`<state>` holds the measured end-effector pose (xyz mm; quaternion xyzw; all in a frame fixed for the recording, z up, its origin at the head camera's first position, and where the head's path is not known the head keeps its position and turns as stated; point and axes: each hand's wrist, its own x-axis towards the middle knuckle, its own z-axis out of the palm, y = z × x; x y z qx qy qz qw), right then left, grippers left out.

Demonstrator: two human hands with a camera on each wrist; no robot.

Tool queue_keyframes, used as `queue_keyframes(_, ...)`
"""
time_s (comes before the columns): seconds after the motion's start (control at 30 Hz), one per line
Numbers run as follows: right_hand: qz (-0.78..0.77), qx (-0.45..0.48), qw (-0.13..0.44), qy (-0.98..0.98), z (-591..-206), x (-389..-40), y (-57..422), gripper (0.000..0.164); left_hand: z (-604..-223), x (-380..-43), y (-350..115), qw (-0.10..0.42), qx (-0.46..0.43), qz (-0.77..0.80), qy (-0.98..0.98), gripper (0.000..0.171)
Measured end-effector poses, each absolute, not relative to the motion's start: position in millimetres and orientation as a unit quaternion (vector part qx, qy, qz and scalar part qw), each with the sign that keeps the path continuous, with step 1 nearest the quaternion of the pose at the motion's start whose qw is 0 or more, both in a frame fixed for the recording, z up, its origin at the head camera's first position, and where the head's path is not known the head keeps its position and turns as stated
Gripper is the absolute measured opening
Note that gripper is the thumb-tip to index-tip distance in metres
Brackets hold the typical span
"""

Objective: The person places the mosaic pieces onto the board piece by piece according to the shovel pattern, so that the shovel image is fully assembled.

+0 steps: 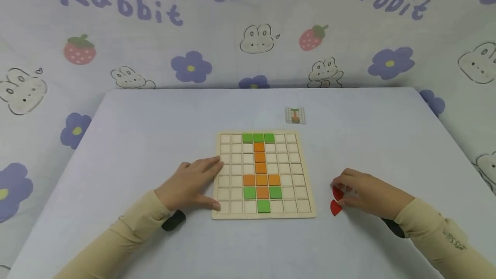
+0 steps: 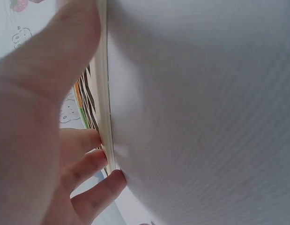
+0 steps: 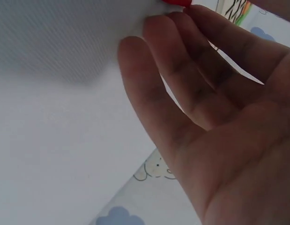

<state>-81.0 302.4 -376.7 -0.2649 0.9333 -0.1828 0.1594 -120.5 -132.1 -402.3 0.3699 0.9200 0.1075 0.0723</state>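
Observation:
A pale wooden grid board [image 1: 236,216] lies flat on the table, with green tiles [image 1: 258,137] and orange tiles [image 1: 261,168] set in some of its squares. My left hand [image 1: 191,186] rests at the board's left side, its fingers and thumb spread along that edge. In the left wrist view the fingertips [image 2: 117,177] touch the board's rim. To the right of the board, my right hand [image 1: 360,190] pinches a rounded red piece [image 1: 338,193] between thumb and index finger at the tabletop. A second red piece [image 1: 335,207] lies just below the thumb tip.
Behind the board is a small picture card [image 1: 295,116] showing a similar grid pattern. The white table [image 1: 162,124] ends at a cloth backdrop [image 1: 155,55] printed with rabbits, flowers and strawberries. A dark band [image 1: 174,221] shows at the left wrist.

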Motion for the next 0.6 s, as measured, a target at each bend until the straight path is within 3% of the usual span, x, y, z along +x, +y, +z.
queue_keyframes(0.27, -0.174, -0.287, 0.1, 0.937, -383.5, -75.8, 303.2, 0.03, -398.8, -120.1, -130.6, 0.079, 0.366, 0.099, 0.922, 0.103)
queue_keyframes(0.6, -0.174, -0.316, 0.076, 0.93, -386.5, -73.7, 307.3, 0.039, -398.3, -119.1, -135.0, 0.063, 0.368, 0.102, 0.922, 0.103)
